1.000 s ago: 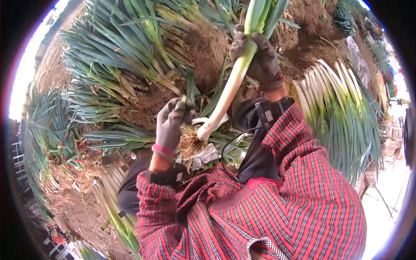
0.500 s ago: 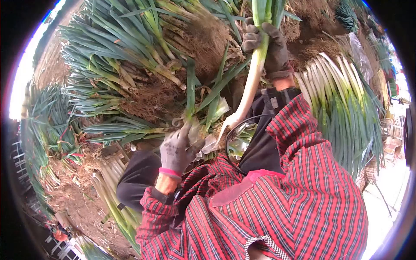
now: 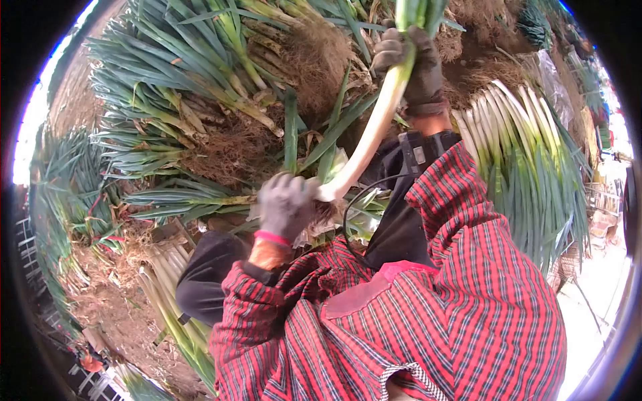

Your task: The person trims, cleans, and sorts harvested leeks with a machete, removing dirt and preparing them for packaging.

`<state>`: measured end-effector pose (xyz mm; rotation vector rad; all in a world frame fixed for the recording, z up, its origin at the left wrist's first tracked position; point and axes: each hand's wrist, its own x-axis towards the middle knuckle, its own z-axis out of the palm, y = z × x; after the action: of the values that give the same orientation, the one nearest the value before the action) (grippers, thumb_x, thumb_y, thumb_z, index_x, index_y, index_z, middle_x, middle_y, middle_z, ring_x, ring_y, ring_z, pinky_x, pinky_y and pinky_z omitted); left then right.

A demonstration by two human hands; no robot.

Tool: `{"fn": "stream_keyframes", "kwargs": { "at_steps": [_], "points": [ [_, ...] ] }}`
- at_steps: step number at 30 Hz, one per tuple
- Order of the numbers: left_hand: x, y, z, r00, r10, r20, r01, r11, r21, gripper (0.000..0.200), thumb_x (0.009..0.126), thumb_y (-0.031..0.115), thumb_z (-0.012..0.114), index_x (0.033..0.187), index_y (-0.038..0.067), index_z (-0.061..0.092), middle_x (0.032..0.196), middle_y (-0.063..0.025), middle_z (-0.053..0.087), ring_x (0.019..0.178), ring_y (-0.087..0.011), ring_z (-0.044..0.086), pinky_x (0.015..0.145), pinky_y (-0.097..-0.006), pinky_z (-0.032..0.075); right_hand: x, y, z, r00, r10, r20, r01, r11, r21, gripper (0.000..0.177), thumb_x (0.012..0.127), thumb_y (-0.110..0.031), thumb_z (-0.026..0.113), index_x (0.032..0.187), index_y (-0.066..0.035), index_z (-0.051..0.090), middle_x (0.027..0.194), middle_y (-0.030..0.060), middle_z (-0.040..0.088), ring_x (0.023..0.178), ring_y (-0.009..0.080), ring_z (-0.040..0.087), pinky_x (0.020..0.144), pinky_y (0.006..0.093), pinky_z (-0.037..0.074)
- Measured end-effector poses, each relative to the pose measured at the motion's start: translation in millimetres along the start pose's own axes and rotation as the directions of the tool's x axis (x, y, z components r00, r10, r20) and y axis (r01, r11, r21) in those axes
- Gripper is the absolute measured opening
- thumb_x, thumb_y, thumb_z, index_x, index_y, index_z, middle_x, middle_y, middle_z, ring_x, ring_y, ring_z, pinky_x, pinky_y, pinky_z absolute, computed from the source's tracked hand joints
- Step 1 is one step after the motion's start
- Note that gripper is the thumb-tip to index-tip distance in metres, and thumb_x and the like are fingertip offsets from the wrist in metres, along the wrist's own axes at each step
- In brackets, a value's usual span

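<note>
A long green onion [image 3: 371,137] with a white stalk and green top slants across the middle of the view. My right hand [image 3: 409,61], in a dark glove, is wrapped round it where white turns to green. At the lower, root end is my left hand [image 3: 287,204], in a grey glove with a pink cuff; its fingers are curled against the stalk and slightly blurred. Part of the roots hangs below that hand. Loose green leaves [image 3: 331,144] lie just behind the left hand.
Untrimmed green onions with brown roots [image 3: 231,150] are piled at the upper left. Cleaned green onions [image 3: 521,144] lie in a row on the right. More pale stalks [image 3: 170,274] are beside my left knee [image 3: 210,277]. A black cable [image 3: 348,220] loops near my lap.
My left hand has moved right to the onion's root end, away from the loose leaf it was at. The onion's root end has swung slightly left; my right hand keeps its hold.
</note>
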<state>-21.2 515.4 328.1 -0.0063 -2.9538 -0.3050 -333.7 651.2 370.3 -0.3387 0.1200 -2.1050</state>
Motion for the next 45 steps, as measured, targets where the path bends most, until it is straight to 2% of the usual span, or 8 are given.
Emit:
{"fn": "stream_keyframes", "kwargs": {
  "at_steps": [7, 12, 17, 20, 30, 37, 41, 45],
  "points": [
    [-103.2, -68.4, 18.1, 0.846, -0.531, 0.04, 0.528, 0.847, 0.068, 0.043, 0.079, 0.014, 0.064, 0.122, 0.007, 0.06, 0.114, -0.0151, 0.065, 0.11, -0.0347, 0.059, 0.097, -0.0429, 0.045, -17.3, -38.5, 2.8, 0.991, -0.101, 0.084, 0.098, 0.994, 0.038, 0.032, 0.09, -0.014, 0.059, 0.114, 0.004, 0.047, 0.08, -0.0013, 0.039, 0.07, 0.0104, 0.039, 0.066, 0.0259, 0.038],
    [0.9, -27.4, -5.9, 0.951, -0.297, -0.084, 0.238, 0.879, -0.414, 0.045, 0.081, 0.023, 0.069, 0.121, 0.003, 0.06, 0.116, -0.0175, 0.064, 0.112, -0.0349, 0.058, 0.098, -0.0431, 0.044, -13.3, -15.0, 16.7, 0.97, -0.157, 0.185, 0.153, 0.988, 0.036, 0.039, 0.089, -0.015, 0.061, 0.12, 0.006, 0.047, 0.079, -0.0018, 0.041, 0.068, 0.0086, 0.041, 0.064, 0.0261, 0.04],
    [46.7, 15.5, -0.5, 0.983, -0.182, 0.016, 0.169, 0.873, -0.458, 0.047, 0.083, 0.039, 0.064, 0.113, 0.004, 0.063, 0.103, -0.0187, 0.067, 0.1, -0.0339, 0.063, 0.09, -0.0433, 0.047, -7.0, -3.6, 24.2, 0.952, -0.108, 0.285, 0.071, 0.988, 0.136, 0.041, 0.088, -0.017, 0.064, 0.119, 0.006, 0.051, 0.077, -0.0026, 0.043, 0.067, 0.0069, 0.043, 0.062, 0.0224, 0.042],
    [57.0, 12.6, 10.8, 0.845, -0.154, 0.513, 0.449, 0.725, -0.523, 0.046, 0.083, 0.044, 0.059, 0.112, 0.008, 0.064, 0.097, -0.0202, 0.067, 0.096, -0.0369, 0.064, 0.085, -0.0447, 0.049, -9.1, 6.0, 38.0, 0.95, -0.084, 0.299, 0.058, 0.994, 0.096, 0.041, 0.088, -0.018, 0.064, 0.119, 0.006, 0.051, 0.076, -0.0031, 0.044, 0.066, 0.0063, 0.043, 0.061, 0.0213, 0.043],
    [43.9, 19.1, 26.6, 0.92, -0.094, 0.38, 0.262, 0.87, -0.417, 0.026, 0.083, 0.027, 0.056, 0.099, 0.01, 0.066, 0.082, -0.0215, 0.066, 0.08, -0.0403, 0.064, 0.071, -0.0469, 0.051, -8.3, -0.7, 34.5, 0.946, -0.024, 0.323, 0.009, 0.999, 0.048, 0.039, 0.091, -0.025, 0.062, 0.116, 0.003, 0.052, 0.076, -0.0036, 0.045, 0.065, 0.0048, 0.043, 0.059, 0.0215, 0.042],
    [20.1, -0.5, 53.9, 0.889, -0.058, 0.454, 0.455, 0.203, -0.867, 0.044, 0.088, 0.022, 0.05, 0.125, -0.001, 0.057, 0.098, -0.0081, 0.068, 0.091, -0.0143, 0.062, 0.083, -0.0306, 0.048, -8.3, -0.2, 33.7, 0.942, -0.031, 0.334, 0.009, 0.998, 0.067, 0.042, 0.09, -0.03, 0.062, 0.116, 0.001, 0.052, 0.077, -0.0032, 0.046, 0.065, 0.0055, 0.044, 0.058, 0.022, 0.042],
    [29.9, 16.0, 26.9, 0.802, -0.068, 0.594, 0.586, 0.283, -0.759, 0.055, 0.093, 0.037, 0.058, 0.129, -0.004, 0.053, 0.104, -0.0039, 0.063, 0.098, -0.0109, 0.056, 0.088, -0.0269, 0.045, -6.9, 0.3, 34.7, 0.941, -0.034, 0.338, 0.008, 0.997, 0.079, 0.043, 0.09, -0.033, 0.062, 0.116, 0.0, 0.052, 0.078, -0.003, 0.047, 0.066, 0.0059, 0.044, 0.058, 0.0223, 0.042],
    [20.2, 11.2, 47.5, 0.837, -0.045, 0.546, 0.546, -0.021, -0.838, 0.045, 0.097, 0.034, 0.055, 0.123, -0.003, 0.056, 0.101, 0.0, 0.062, 0.092, -0.0082, 0.055, 0.08, -0.0232, 0.046, -11.2, 2.2, 35.1, 0.946, -0.03, 0.323, 0.006, 0.997, 0.073, 0.045, 0.09, -0.036, 0.062, 0.117, -0.001, 0.053, 0.078, -0.0027, 0.047, 0.066, 0.0062, 0.045, 0.057, 0.0226, 0.042]
  ]
}}
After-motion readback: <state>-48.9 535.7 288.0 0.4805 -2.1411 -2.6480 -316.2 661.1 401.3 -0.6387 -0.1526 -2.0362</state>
